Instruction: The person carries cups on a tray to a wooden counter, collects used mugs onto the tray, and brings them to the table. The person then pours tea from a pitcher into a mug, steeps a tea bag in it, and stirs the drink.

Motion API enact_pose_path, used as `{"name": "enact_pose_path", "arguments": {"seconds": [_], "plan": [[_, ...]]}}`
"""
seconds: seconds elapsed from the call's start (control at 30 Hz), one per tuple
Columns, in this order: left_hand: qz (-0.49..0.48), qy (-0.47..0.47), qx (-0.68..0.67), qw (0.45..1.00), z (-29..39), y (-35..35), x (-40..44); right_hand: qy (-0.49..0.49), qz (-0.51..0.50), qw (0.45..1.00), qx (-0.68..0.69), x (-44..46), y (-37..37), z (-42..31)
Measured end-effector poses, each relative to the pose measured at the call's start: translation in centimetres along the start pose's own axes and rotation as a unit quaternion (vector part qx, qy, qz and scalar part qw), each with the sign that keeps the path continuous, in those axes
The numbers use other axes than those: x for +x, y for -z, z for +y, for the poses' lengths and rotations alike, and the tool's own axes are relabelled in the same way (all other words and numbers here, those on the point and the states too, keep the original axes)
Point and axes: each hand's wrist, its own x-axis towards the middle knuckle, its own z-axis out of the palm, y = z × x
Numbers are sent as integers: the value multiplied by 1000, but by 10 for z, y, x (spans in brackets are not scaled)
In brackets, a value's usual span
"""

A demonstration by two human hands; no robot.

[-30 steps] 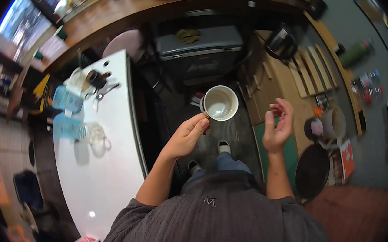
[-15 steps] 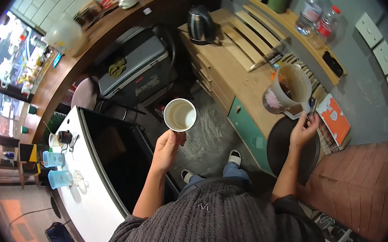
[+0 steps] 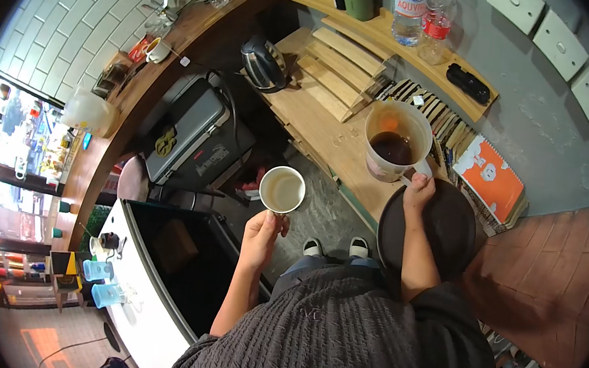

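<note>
My left hand (image 3: 262, 235) is closed on the handle side of a white cup (image 3: 282, 190), held upright above the floor; its pale inside shows no clear contents. On the right, my right hand (image 3: 419, 190) is closed round the handle of a translucent pitcher (image 3: 398, 141) with dark brown liquid in it. The pitcher is over the wooden counter (image 3: 353, 167), beside a round black lid or tray (image 3: 427, 229); whether its base touches the counter cannot be made out.
A black kettle (image 3: 264, 64) and wooden slats (image 3: 343, 69) are on the counter. Books and an orange notebook (image 3: 488, 176) lie at the right. Bottles (image 3: 408, 14) line the shelf above. The white table (image 3: 147, 319) is at left, a grey cooler (image 3: 193, 128) beyond.
My right hand has closed on the pitcher's handle after reaching towards it. The view has turned rightwards. My left hand still holds the cup.
</note>
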Motion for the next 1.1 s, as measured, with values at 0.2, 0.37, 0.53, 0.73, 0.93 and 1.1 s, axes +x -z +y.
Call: {"name": "enact_pose_path", "arguments": {"seconds": [0.2,0.37,0.53,0.73,0.93,1.1], "plan": [[-2,-11,-5,1000,6,24,21,124,42,988,-80,24,-15,-38],[-12,-22,-5,1000,20,50,43,143,-17,987,-75,37,-6,-96],[-60,-2,26,998,36,77,65,99,-81,992,13,51,11,-197],[-114,-6,88,990,49,84,85,74,-143,987,-4,52,26,-314],[-173,20,83,981,56,76,85,54,-225,968,-94,39,29,-378],[-225,32,106,968,59,68,85,40,-240,963,-121,27,32,-410]]}}
